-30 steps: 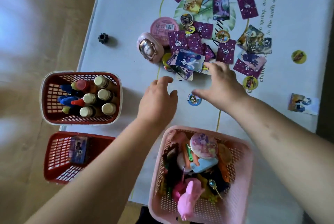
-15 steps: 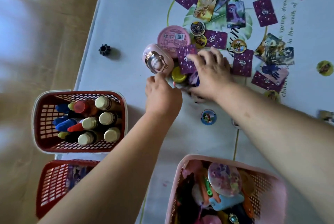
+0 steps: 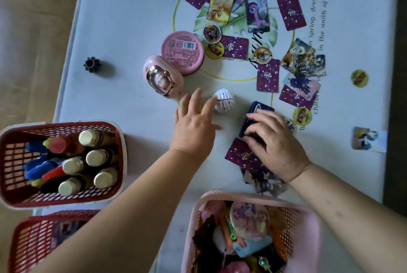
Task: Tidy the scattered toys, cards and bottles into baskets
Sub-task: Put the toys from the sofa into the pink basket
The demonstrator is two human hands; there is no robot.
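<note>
Toys (image 3: 248, 222), cards (image 3: 291, 12) and bottles (image 3: 97, 157): the bottles stand in one basket, toys fill another, and most cards lie loose on the table.

Table (image 3: 132, 19): white cover printed with a green ring, leaves and script. Beige floor (image 3: 33, 30) to its left, a dark strip along its right edge.

Baskets, three. Red basket (image 3: 123, 151), at the left table edge, holds the bottles: five cream caps counted, and others with red, blue and yellow tips that cannot be counted. Second red basket (image 3: 26, 239), below it: contents blurred. Pink basket (image 3: 191, 239), at the near edge, is heaped with toys.

Hands, two. Left hand (image 3: 193, 125): released, fingers straight and spread, one fingertip at the edge of a white ribbed egg toy (image 3: 224, 102); contact cannot be confirmed. Right hand (image 3: 275, 142): fingers curled down onto a dark blue stack (image 3: 257, 109), grasping it, with more cards under the palm.

Pink containers, two, just beside each other: round tin (image 3: 182, 51), barcode up, and a case (image 3: 163, 76) with a metallic clasp.

Loose cards: eight purple backs counted. Picture-side cards overlap, number uncertain.

Round discs (image 3: 262, 54): five clear, a sixth partly hidden beside the right hand.

Dark ridged piece (image 3: 92, 64): one, alone near the left edge.
</note>
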